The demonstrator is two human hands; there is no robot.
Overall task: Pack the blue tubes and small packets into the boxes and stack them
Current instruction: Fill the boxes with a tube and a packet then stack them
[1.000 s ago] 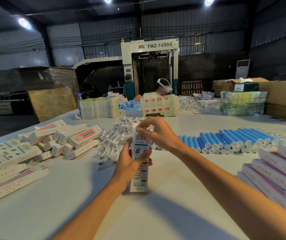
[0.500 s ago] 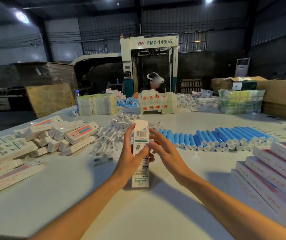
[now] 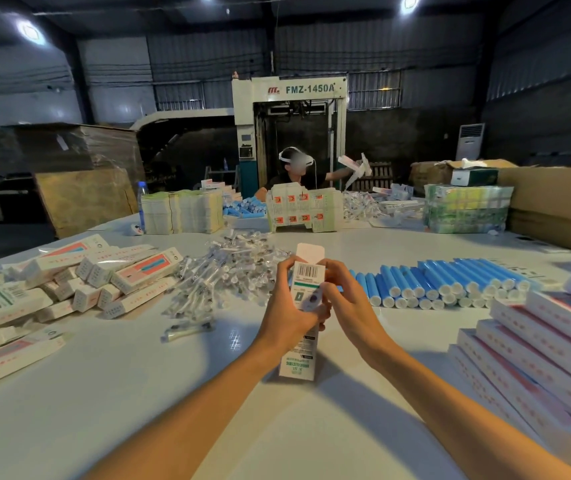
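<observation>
1. One box [image 3: 297, 364] stands upright on the worktop [image 3: 173, 393] with its top flap open.
2. Both hands hold it: the left hand [image 3: 286, 311] wraps round its middle, and the right hand [image 3: 351, 306] curls its fingers round the upper right edge.
3. The blue tubes [image 3: 443, 282] lie side by side in one layered row to the right, too many to count surely.
4. The small packets [image 3: 225, 271] form one heap behind the box, and one loose packet [image 3: 187, 330] lies apart.
5. One loose pile of boxes [image 3: 104, 275] lies at the left, and one stack of boxes [image 3: 536, 341] stands at the right.
</observation>
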